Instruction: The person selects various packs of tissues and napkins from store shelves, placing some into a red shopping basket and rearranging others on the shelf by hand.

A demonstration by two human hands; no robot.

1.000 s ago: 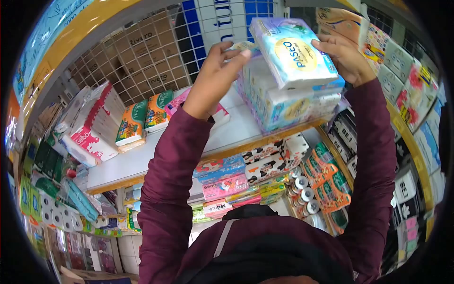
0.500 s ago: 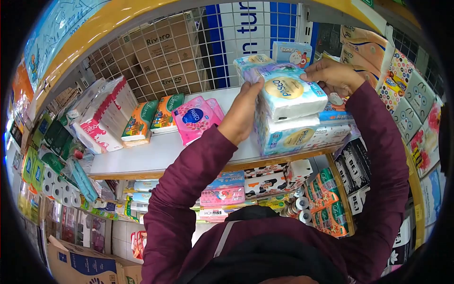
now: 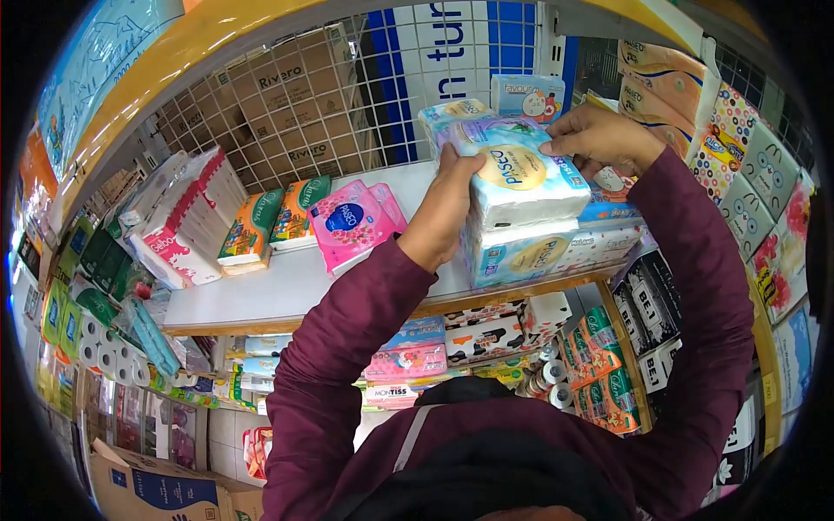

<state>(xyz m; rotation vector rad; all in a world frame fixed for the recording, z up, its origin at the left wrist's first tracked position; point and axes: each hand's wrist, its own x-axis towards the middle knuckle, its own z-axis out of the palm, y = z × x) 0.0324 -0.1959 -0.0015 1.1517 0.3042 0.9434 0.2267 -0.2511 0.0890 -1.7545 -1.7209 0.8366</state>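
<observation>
A pale blue and white Paseo tissue pack (image 3: 512, 167) lies on top of a matching tissue pack (image 3: 526, 257) at the shelf's front edge. My left hand (image 3: 445, 208) grips its left side, with the thumb on the top face. At the far right corner my right hand (image 3: 599, 143) pinches the wrapper between thumb and fingers, some of which are hidden. Behind stands another Paseo pack (image 3: 452, 115) beside a light blue tissue pack (image 3: 528, 94). More tissue packs (image 3: 599, 247) are stacked to the right.
On the white shelf (image 3: 261, 300) to the left stand a pink Paseo pack (image 3: 352, 221), green-and-orange packs (image 3: 300, 211) and white-pink packs (image 3: 187, 217). A wire grid (image 3: 382, 95) closes the back, with cartons (image 3: 295, 87) behind it. Lower shelves hold more tissue packs (image 3: 486, 339).
The view has shifted slightly. The top Paseo pack sits a little lower and more squarely over the pack beneath. Both hands keep their hold on it.
</observation>
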